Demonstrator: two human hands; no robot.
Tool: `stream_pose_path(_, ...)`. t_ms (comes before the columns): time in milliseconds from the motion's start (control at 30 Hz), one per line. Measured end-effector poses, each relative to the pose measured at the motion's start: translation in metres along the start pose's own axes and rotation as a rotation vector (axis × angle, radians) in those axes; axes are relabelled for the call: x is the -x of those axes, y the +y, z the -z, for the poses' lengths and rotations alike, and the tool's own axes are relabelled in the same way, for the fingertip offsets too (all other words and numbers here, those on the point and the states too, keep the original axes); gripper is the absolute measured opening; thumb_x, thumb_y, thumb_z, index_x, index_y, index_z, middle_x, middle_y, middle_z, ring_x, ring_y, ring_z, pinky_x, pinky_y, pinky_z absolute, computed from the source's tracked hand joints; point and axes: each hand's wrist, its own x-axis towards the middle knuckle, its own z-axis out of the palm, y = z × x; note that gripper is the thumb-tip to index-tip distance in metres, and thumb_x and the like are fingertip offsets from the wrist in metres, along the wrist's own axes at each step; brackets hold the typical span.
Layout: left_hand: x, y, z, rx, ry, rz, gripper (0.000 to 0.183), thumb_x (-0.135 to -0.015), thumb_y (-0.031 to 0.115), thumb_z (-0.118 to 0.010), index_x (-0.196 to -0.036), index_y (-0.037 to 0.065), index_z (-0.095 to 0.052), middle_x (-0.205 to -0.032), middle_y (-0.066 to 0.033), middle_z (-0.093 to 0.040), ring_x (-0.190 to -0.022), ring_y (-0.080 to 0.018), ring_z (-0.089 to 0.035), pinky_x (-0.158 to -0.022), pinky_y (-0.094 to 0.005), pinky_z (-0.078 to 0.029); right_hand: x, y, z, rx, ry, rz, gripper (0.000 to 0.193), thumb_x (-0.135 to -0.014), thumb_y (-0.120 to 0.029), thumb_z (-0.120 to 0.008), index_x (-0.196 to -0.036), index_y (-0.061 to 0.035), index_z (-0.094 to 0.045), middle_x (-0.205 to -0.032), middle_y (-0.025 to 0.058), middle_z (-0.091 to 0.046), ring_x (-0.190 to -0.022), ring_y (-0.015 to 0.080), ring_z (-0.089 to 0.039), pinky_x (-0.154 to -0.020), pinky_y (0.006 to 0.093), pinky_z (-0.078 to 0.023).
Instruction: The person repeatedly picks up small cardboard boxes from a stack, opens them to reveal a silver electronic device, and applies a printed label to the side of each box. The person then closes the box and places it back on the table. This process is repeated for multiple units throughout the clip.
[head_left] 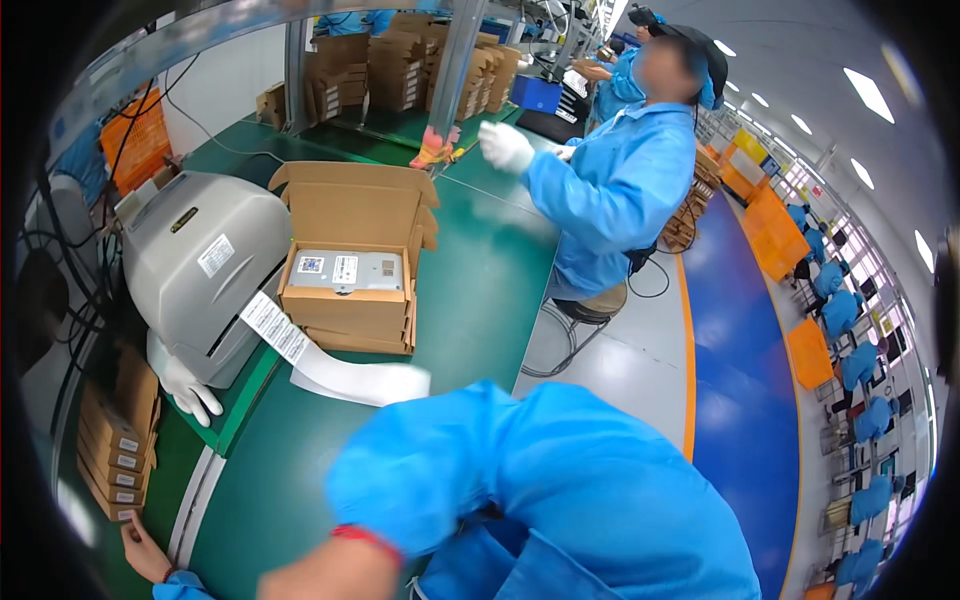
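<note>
My left hand (pixel 147 552) is at the lower left, its fingers closed at the corner of the lowest cardboard box (pixel 124 512) in a stack of flat boxes. A red band circles my right wrist; my right hand (pixel 330 572) is blurred at the bottom edge and its fingers do not show. Farther ahead, an open cardboard box (pixel 345 320) rests on other flat boxes, with a grey metal device (pixel 372 270) bearing labels inside it. Beside it stands a grey label printer (pixel 205 260), and a printed label strip (pixel 320 362) curls out over the table.
A white glove (pixel 182 385) lies against the printer. On the right, a co-worker (pixel 620 180) in a blue coat and white gloves is at the green table (pixel 480 240). Folded cartons (pixel 395 75) stand at the back. Cables (pixel 70 270) hang at the left.
</note>
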Motion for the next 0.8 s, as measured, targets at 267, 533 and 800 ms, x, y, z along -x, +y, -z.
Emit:
stream_pose_path(267, 0.023, 0.008, -0.004, -0.142, 0.027, -0.255, 0.026, -0.085, 0.019, -0.047, -0.1, -0.002, -0.053, -0.097, -0.0204, -0.055, -0.088, -0.0354, -0.053, -0.076, -0.0383, -0.042, 0.064, -0.185, 0.109, 0.493, -0.435, -0.076, 0.03, -0.076, -0.022, -0.055, -0.097, 0.0006, -0.053, -0.076, 0.0081, -0.053, -0.073, 0.0213, -0.053, -0.065, 0.0307, -0.042)
stream_pose_path(533, -0.003, 0.034, -0.042, -0.236, 0.037, -0.181, 0.028, -0.083, 0.023, -0.049, -0.104, 0.004, -0.052, -0.099, -0.0218, -0.05, -0.088, -0.0392, -0.048, -0.075, -0.044, -0.039, 0.08, -0.193, 0.135, 0.09, -0.564, 0.288, 0.014, -0.07, -0.011, -0.059, -0.079, -0.0004, -0.056, -0.065, 0.0067, -0.051, -0.062, 0.0205, -0.052, -0.057, 0.0287, -0.042)
stream_pose_path(800, -0.002, 0.058, -0.023, -0.478, 0.112, -0.022, 0.034, -0.081, 0.037, -0.051, -0.095, 0.006, -0.053, -0.091, -0.0179, -0.053, -0.082, -0.0367, -0.051, -0.071, -0.0443, -0.041, 0.104, -0.166, 0.112, -0.383, -0.245, 0.337, 0.017, -0.074, -0.012, -0.048, -0.06, -0.0032, -0.052, -0.05, 0.0083, -0.048, -0.046, 0.0254, -0.049, -0.043, 0.0358, -0.036)
